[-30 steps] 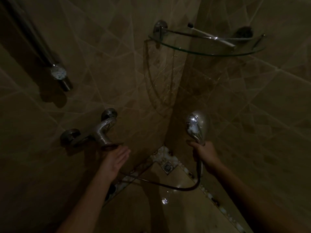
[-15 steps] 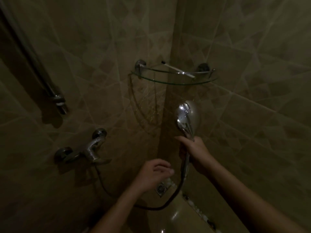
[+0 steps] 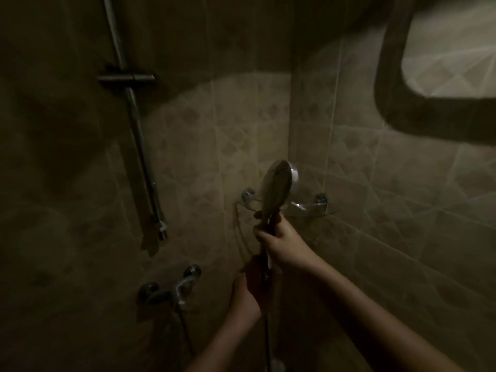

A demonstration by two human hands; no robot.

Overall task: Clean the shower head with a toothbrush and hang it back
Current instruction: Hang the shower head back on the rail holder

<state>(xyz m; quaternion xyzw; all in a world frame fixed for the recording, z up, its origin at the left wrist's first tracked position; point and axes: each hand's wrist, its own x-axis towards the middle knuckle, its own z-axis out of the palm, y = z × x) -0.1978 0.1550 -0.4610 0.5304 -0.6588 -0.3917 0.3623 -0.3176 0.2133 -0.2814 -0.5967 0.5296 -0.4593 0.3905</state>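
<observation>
The chrome shower head (image 3: pixel 277 183) stands upright in front of the tiled corner, its back toward me. My right hand (image 3: pixel 281 241) grips its handle just below the head. Lower down, my left hand (image 3: pixel 248 289) closes around the bottom of the handle where the hose (image 3: pixel 268 334) begins. The hose hangs straight down from there. On the left wall runs the slide rail (image 3: pixel 139 146) with its dark holder bracket (image 3: pixel 126 77) well above and to the left of the head. The toothbrush is hidden behind the shower head on the shelf.
A glass corner shelf (image 3: pixel 316 208) sits right behind the shower head. The mixer tap (image 3: pixel 174 288) is on the left wall below the rail, with the hose end attached. A dark-framed window (image 3: pixel 445 47) is at the upper right. The light is dim.
My view has tilted up, bringing the rail bracket and window into sight. My right hand raised the shower head and turned its back to me. My left hand moved onto the handle's lower end.
</observation>
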